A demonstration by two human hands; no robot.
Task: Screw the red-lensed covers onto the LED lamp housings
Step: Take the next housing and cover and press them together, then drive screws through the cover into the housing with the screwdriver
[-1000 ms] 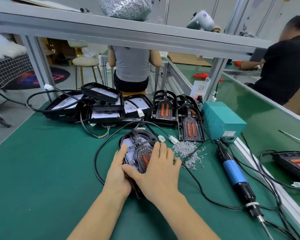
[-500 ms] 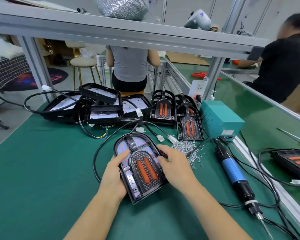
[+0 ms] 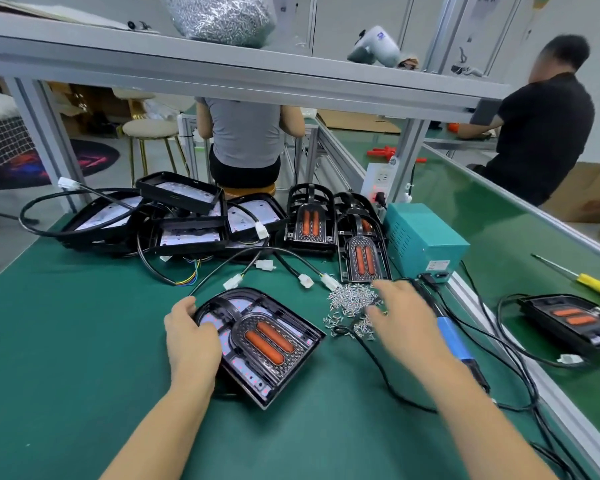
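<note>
A black LED lamp housing (image 3: pixel 274 379) lies flat on the green mat in front of me, with a red-lensed cover (image 3: pixel 269 341) seated in it. My left hand (image 3: pixel 191 341) grips the housing's left edge. My right hand (image 3: pixel 406 323) hovers open, slightly blurred, over the right side of a loose pile of small silver screws (image 3: pixel 350 301), holding nothing. The blue electric screwdriver (image 3: pixel 454 341) lies just right of that hand, partly hidden by it. Two more red-lensed covers (image 3: pixel 362 259) lean behind the screws.
Several open housings with white LED boards (image 3: pixel 184 216) and tangled black cables are stacked at the back left. A teal power box (image 3: pixel 423 240) stands at the back right. A finished lamp (image 3: pixel 572 320) and a yellow screwdriver (image 3: pixel 596 282) lie beyond the rail. Two people sit at neighbouring benches.
My right hand left the lamp and swung right to the screw pile. The lamp now lies turned with its straight end toward the lower right, held only by my left hand.
</note>
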